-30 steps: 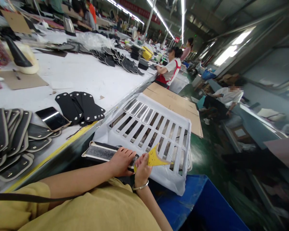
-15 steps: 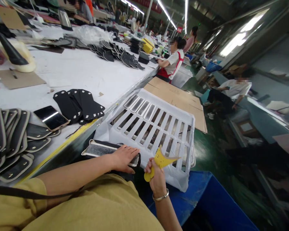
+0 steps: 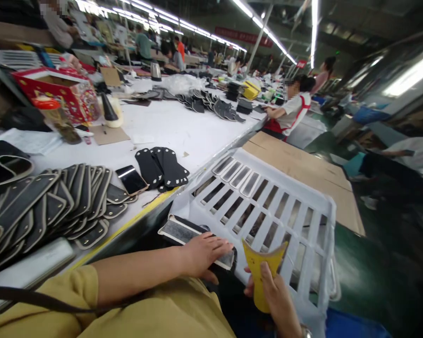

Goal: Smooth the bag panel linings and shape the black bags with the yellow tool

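Observation:
My left hand point(image 3: 207, 254) lies with outstretched fingers on the right part of a dark grey strip with pale edges point(image 3: 183, 231). That strip rests across a dark support in front of my body. In my right hand point(image 3: 273, 293) is a yellow flared tool point(image 3: 262, 267) with a concave wide end, held upright, fingers wrapped round its narrow part. Just beyond both hands is a pale grey slotted plastic rack point(image 3: 229, 220). Several pale-edged grey strips point(image 3: 240, 177) lie in a row along its far side.
On the white table point(image 3: 162, 126) at left are overlapping dark pale-edged pieces point(image 3: 66, 197), a phone point(image 3: 131, 180) and black cut pieces point(image 3: 162, 166). Flattened cardboard point(image 3: 303, 173) lies beyond the rack. A blue bin point(image 3: 352, 324) stands low at right. A co-worker point(image 3: 291, 110) sits farther along the table.
The view has swung left, showing more of the table. My right hand has turned the yellow tool so its flared end points up. My left hand stays on the strip.

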Demonstrator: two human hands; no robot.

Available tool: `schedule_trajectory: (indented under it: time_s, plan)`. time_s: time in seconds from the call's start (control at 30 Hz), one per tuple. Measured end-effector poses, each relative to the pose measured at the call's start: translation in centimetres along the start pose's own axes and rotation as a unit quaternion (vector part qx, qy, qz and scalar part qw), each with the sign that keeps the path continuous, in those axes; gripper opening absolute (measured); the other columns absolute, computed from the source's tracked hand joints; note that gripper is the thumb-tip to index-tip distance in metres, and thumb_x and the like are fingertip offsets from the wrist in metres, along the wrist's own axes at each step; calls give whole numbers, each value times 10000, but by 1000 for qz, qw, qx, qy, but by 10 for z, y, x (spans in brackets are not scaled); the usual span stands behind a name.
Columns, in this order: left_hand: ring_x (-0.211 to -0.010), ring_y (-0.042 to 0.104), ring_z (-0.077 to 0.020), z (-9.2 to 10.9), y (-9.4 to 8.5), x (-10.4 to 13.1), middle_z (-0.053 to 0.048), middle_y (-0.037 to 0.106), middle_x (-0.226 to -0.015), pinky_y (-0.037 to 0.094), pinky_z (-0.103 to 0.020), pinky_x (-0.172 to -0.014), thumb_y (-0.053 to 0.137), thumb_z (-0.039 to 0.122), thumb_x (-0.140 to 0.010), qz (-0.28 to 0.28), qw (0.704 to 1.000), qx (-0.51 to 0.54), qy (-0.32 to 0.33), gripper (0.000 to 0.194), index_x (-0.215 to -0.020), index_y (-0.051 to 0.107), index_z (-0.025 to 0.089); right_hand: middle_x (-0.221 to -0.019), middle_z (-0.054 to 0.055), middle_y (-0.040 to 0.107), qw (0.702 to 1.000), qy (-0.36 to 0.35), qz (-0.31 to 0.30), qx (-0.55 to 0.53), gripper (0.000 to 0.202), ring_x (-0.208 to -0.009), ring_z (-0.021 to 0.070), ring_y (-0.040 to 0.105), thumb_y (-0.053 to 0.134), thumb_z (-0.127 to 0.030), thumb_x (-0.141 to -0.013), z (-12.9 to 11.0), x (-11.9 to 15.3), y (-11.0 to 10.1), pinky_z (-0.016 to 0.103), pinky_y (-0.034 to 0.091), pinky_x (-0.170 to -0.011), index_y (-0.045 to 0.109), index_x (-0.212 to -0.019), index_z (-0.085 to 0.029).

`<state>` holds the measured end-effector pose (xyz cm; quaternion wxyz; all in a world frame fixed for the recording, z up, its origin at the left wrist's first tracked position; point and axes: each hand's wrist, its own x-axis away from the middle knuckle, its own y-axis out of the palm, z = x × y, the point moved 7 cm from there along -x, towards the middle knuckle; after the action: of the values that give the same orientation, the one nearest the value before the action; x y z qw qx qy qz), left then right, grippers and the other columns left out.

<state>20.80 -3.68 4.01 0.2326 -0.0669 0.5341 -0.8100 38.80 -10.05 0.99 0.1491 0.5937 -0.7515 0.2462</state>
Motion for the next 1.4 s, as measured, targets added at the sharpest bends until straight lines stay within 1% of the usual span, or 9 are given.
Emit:
schedule_trajectory:
  time_s: [0.1, 0.17, 0.3, 0.47, 0.63, 0.83, 0.97, 1.17, 1.4]
  plan:
    - [-1275, 388, -240, -49, -47, 48, -106, 434, -1386, 226, -415, -1103, 517, 546, -824, 128, 985, 66, -94, 705, -1393, 309, 186, -481, 28, 578, 986, 29, -50, 155, 567, -387, 191, 577, 445, -712, -717, -10, -10, 0, 286, 475, -403, 539, -814, -161]
    - [-1265, 404, -235, -98, -66, 90, -109, 455, -1367, 269, -403, -1089, 429, 513, -882, 258, 929, 138, -225, 577, -1351, 383, 180, -492, 5, 593, 968, 21, -105, 227, 506, -391, 183, 586, 430, -651, -772, -21, -17, 12, 257, 461, -389, 508, -948, -183]
    - [-1207, 480, -255, -159, -26, 128, -138, 527, -1297, 374, -409, -1020, 225, 615, -892, 327, 765, 442, -335, 692, -1328, 416, 113, -484, -14, 584, 914, 19, -235, 330, 405, -390, 166, 587, 362, -562, -855, -40, -26, 48, 212, 411, -361, 475, -1021, -209]
    - [-978, 607, -235, -154, 21, 112, -101, 656, -1066, 451, -376, -908, 140, 610, -903, 306, 657, 604, -332, 713, -1177, 572, 114, -567, 18, 608, 836, 16, -262, 481, 309, -410, 162, 584, 362, -495, -878, -64, -44, 69, 223, 366, -370, 500, -889, -220]
    - [-877, 606, -218, -148, 27, 119, -60, 664, -929, 458, -364, -847, 140, 595, -912, 304, 642, 608, -356, 678, -1101, 614, 148, -805, 71, 676, 723, -133, -213, 643, 159, -759, 222, 653, 492, -340, -851, -102, -61, 92, 267, 406, -603, 511, -932, -205]
    - [-822, 591, -203, -150, 31, 123, -50, 650, -871, 456, -356, -819, 85, 598, -910, 281, 655, 587, -385, 722, -1048, 635, 150, -808, 77, 673, 666, -239, -146, 691, 278, -743, 228, 644, 329, -362, -943, -129, -79, 151, 297, 372, -620, 527, -861, -186]
    - [-828, 597, -205, -150, 33, 124, -45, 656, -836, 454, -350, -826, 99, 619, -901, 287, 628, 600, -405, 738, -1063, 636, 140, -759, 101, 674, 624, -326, -140, 696, 425, -729, 240, 642, 270, -409, -962, -133, -84, 205, 330, 377, -657, 584, -807, -169]
    - [-1051, 569, -237, -153, 39, 128, -64, 675, -1018, 423, -359, -931, 101, 669, -871, 296, 574, 628, -434, 790, -1118, 627, 134, -740, 116, 691, 593, -353, -168, 704, 503, -709, 225, 652, 262, -414, -966, -123, -94, 251, 345, 391, -691, 654, -798, -149]
    - [-999, 610, -249, -158, 41, 130, -65, 705, -954, 414, -386, -954, 78, 699, -847, 305, 524, 649, -461, 843, -1061, 676, 145, -709, 108, 692, 567, -404, -191, 691, 509, -684, 223, 655, 252, -397, -969, -128, -102, 278, 340, 391, -682, 664, -786, -163]
